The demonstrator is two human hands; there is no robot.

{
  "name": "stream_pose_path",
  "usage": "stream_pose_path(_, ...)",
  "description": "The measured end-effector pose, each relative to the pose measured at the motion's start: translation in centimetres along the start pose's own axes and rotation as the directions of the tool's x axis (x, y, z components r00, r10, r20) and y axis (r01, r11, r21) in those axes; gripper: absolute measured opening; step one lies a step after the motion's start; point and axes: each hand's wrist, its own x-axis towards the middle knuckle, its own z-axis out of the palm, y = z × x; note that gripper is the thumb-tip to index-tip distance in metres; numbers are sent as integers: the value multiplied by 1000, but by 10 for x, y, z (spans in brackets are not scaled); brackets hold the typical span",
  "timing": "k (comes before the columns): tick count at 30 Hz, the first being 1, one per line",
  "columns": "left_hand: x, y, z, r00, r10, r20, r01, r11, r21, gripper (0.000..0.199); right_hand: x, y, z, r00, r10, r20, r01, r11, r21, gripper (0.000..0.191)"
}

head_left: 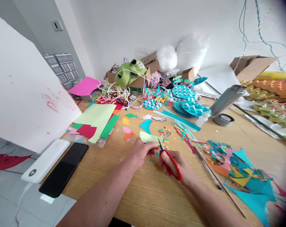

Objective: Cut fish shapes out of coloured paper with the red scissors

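A piece of pale green paper (148,137) is pinched in my left hand (143,151), above the middle of the table. My right hand (172,160) grips red-handled scissors (177,171), whose blades reach the paper's right end. How far apart the blades are is hard to make out. Just beyond lies a curved blue paper piece (146,126), with small confetti bits (165,131) to its right. Several cut paper fish, among them a green fish (131,115), a yellow fish (126,121) and an orange fish (128,136), lie left of the blue piece.
Colored paper sheets (95,116) are stacked at left, near a black phone (65,168) and a white power bank (46,160). Blue wavy discs (192,108), a glue bottle (203,119) and a metal flask (228,99) stand behind. Paper scraps (244,179) and a thin stick (224,187) lie right.
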Motion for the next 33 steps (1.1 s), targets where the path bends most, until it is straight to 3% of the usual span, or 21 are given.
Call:
stream_pose_path(22,-2,1,1,999,-18,36,18,1000,-4,23,1,-4,0,1000,6,-11,-6,1000,8,60)
stream_pose_path(26,2,1,0,998,3,-66,-5,1000,-27,35,1,-4,0,1000,-8,-3,8,1000,0,60)
stream_pose_path(29,6,3,-2,983,75,-170,-87,994,-68,40,0,-5,0,1000,-11,-6,11,1000,-12,61)
stream_pose_path(33,9,4,-5,967,141,-211,-166,981,-105,38,0,-4,0,1000,8,-1,-8,1000,-16,60)
